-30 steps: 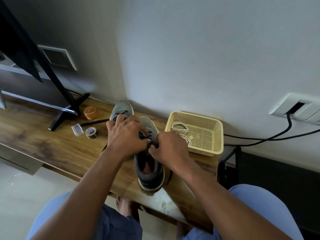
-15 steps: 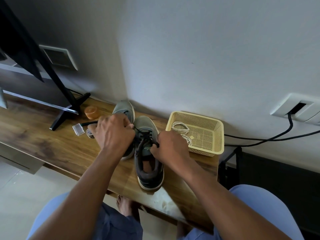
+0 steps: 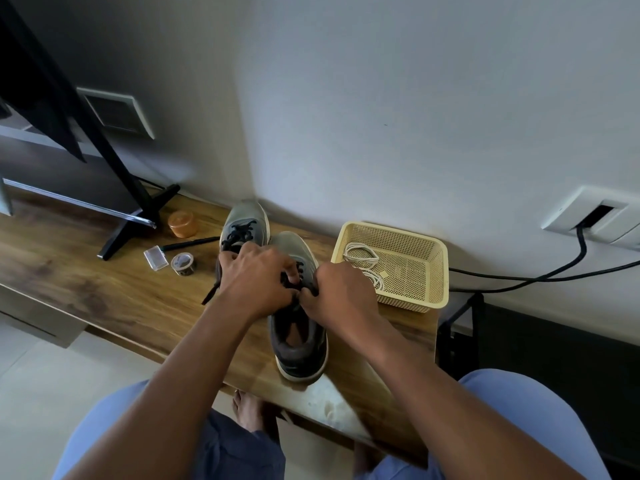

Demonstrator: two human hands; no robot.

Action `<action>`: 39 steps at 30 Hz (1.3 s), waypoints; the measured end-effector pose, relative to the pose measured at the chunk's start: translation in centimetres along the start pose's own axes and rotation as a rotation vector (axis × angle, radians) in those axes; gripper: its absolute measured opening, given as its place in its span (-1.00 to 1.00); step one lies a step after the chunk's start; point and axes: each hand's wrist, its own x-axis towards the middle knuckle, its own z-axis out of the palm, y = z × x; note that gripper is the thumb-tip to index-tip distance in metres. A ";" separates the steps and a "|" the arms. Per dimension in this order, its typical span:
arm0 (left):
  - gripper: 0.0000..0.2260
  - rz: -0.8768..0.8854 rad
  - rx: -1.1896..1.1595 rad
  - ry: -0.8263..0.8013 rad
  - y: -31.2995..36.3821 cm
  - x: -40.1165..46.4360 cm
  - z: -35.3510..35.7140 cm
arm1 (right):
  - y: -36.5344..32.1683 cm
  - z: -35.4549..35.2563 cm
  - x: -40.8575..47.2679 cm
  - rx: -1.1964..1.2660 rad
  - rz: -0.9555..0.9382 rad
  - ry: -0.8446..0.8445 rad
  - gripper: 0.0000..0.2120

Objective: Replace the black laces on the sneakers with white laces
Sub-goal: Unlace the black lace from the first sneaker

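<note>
The near sneaker (image 3: 298,344) lies on the wooden shelf (image 3: 104,292) with its long axis running away from the person: heel at the front edge, toe toward the wall. Its black lace (image 3: 292,284) sits over the tongue, where both hands meet. The left hand (image 3: 258,284) has its fingers curled down onto the lace and pinches a loop of it. The right hand (image 3: 341,294) has its fingers bent together at the same spot, pinching the lace against the left.

A second sneaker (image 3: 244,227) stands just beside the first, to its left and farther back, and also points toward the wall; its own black lace (image 3: 239,235) is threaded, with one loose end trailing onto the shelf. That makes two sneakers.

To the right, a yellow mesh basket (image 3: 434,271) holds white laces (image 3: 360,255) in two coils. To the left lie one orange lidded jar (image 3: 182,223), one black pen (image 3: 190,243), one small clear box (image 3: 154,258) and one roll of tape (image 3: 183,264), near a black stand foot (image 3: 138,220).
</note>
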 end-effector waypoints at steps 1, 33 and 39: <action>-0.84 -0.002 0.012 0.011 0.1 0.0 0.0 | 0.0 0.0 0.0 0.001 0.000 -0.002 -0.58; -0.78 0.048 0.034 0.072 0.2 0.0 0.1 | 0.0 0.3 -0.1 0.057 -0.003 0.010 -0.60; -0.84 0.027 0.028 0.107 -0.1 0.2 0.1 | 0.1 0.5 -0.1 0.050 -0.013 0.019 -0.59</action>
